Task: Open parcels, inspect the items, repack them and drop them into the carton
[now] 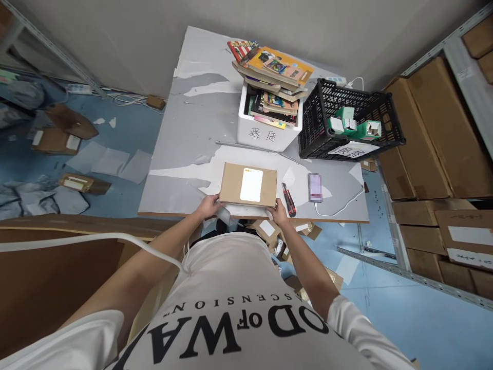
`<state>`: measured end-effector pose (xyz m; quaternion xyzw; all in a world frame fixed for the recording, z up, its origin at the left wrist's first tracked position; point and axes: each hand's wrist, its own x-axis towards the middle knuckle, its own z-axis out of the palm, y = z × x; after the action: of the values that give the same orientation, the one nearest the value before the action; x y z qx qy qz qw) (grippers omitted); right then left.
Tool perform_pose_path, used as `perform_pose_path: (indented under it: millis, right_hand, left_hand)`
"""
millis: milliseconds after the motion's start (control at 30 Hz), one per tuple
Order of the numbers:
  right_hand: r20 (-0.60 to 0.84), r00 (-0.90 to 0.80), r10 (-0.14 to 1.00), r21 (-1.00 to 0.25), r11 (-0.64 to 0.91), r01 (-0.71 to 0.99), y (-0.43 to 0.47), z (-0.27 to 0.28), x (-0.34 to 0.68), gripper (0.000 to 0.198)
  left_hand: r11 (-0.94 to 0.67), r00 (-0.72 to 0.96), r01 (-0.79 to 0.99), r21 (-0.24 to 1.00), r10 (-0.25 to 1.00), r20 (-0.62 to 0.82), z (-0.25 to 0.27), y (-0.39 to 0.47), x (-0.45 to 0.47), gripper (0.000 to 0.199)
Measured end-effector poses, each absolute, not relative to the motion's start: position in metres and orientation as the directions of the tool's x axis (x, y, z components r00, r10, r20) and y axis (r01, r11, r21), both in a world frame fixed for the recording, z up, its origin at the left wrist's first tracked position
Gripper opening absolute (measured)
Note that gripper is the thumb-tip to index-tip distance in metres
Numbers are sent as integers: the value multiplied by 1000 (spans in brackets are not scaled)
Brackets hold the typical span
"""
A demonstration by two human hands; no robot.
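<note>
A closed cardboard box (231,184) with a white label on top is at the front edge of the table. My left hand (210,206) grips its near left corner, and my right hand (278,211) grips the near right corner. The fingers of both hands are partly hidden under the box. Just right of the box lies a red and black box cutter (288,199). Farther right, a phone (315,187) rests face up with a white cable plugged into it.
Behind the box stand a white bin (265,134) heaped with books and a black crate (319,123) holding several green and white cartons. Torn paper covers parts of the table (173,154). Cardboard boxes fill the right-hand shelves (431,128). Packaging litters the blue floor, and a white cord crosses my left arm.
</note>
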<state>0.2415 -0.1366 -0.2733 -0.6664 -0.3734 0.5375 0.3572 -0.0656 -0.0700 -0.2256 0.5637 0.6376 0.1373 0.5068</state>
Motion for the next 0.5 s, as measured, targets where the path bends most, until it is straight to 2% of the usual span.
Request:
perform_pose_path:
  millis: [133,300,400,500]
  right_hand:
    - [-424,111,899,-898,-433,80,-139,-261,242,36]
    - [-332,98,938,-936,-340,86,-136,-231,246,34]
    - [-316,151,937,-913,-343,221,-128,-212,252,35]
    - [-295,221,930,-842,-362,401,-118,-202,257,37]
  left_hand:
    - [258,199,616,744,863,-464,-218,-68,-68,52]
    - [169,191,619,767,915,-355,-200,-68,-68,57]
    - [129,127,651,748,953,-274,-187,-66,-63,56]
    - [144,51,733,664,963,-265,-179,-62,-56,58]
